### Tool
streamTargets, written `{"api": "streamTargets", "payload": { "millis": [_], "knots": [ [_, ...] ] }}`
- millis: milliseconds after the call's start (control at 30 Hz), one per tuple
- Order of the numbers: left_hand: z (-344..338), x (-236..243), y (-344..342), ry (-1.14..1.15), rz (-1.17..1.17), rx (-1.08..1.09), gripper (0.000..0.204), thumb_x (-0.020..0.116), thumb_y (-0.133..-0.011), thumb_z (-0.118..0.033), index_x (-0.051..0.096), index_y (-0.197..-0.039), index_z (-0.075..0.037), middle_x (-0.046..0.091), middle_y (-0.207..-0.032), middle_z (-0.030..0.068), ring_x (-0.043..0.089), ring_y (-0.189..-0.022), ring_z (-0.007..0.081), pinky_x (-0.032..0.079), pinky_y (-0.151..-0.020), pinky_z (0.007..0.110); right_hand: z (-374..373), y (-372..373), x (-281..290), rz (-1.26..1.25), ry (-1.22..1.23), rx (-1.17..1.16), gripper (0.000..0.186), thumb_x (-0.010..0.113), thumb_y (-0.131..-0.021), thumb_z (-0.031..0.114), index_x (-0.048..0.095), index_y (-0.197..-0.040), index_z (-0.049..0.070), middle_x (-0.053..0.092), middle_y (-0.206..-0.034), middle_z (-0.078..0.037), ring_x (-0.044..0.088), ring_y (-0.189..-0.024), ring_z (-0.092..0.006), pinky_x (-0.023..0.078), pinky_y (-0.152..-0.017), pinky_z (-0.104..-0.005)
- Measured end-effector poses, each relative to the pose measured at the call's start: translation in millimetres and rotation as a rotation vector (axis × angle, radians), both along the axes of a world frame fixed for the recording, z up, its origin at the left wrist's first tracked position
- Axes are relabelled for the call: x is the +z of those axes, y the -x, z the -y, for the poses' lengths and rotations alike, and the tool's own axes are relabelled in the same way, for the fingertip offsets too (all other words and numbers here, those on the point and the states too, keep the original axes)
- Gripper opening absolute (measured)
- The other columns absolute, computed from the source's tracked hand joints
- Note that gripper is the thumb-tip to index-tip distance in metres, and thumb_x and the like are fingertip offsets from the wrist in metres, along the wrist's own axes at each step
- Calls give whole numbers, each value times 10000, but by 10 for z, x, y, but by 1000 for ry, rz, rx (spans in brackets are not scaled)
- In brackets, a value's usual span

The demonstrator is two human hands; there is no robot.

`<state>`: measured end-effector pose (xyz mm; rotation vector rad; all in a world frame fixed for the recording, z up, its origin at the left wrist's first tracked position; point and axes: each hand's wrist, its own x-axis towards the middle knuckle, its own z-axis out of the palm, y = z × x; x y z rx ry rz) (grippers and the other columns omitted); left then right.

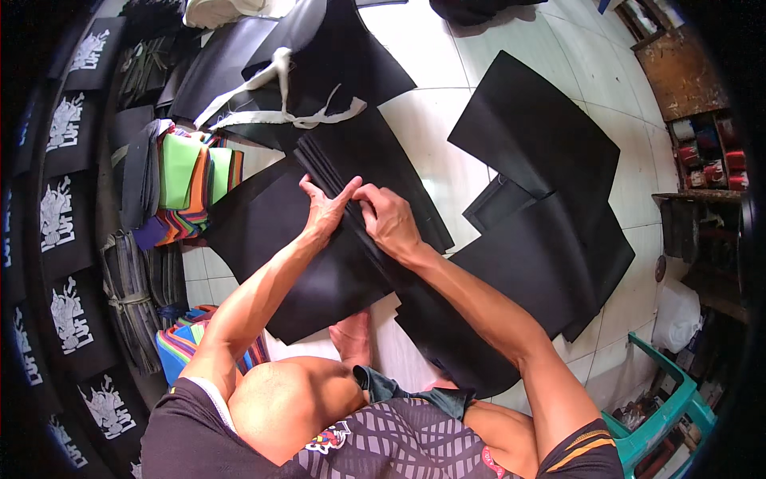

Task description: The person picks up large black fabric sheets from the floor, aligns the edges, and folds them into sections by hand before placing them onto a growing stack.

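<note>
My left hand [325,209] grips a long folded bundle of black sheet material [316,154], with thumb and fingers round its sides. My right hand [387,222] is closed at the bundle's right side, just beside my left thumb, its fingers bent onto it. The bundle slants from upper middle toward my lower right, over wide flat black sheets [283,255] on the floor. To the right lie more overlapping black cut sheets [535,128]. Beyond the bundle, white off-cut strips [319,120] lie on other black sheets [351,40].
Colourful stacked sheets [179,176] and tied grey bundles [128,303] line the left, beside printed black panels [64,223]. Right are wooden shelves [670,72], a white bag [678,315] and a green plastic stool [662,415]. The floor [415,48] is white tile.
</note>
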<state>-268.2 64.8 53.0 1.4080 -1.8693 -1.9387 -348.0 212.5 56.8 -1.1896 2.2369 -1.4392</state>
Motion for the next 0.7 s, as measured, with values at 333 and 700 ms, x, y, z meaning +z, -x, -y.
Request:
{"api": "streamTargets", "payload": {
  "millis": [333,700],
  "knots": [
    [68,-192,4,129,-92,-37,1077,857,-847,-228,10,-1494,-73,369,-1477,235,465,-1336,300,443,-1113,408,-181,340,-289,-103,-247,-319,509,689,-839,51,539,-1310,-72,546,-1202,-268,535,-1138,-420,458,-990,-483],
    [-41,46,70,-11,-42,18,1124,886,-828,-318,10,-1503,-115,453,-1414,232,568,-1239,307,538,-1014,433,-101,32,-118,-19,-11,-42,242,649,-855,11,709,-1089,-5,655,-987,-191,659,-962,-364,548,-910,-447]
  ]
}}
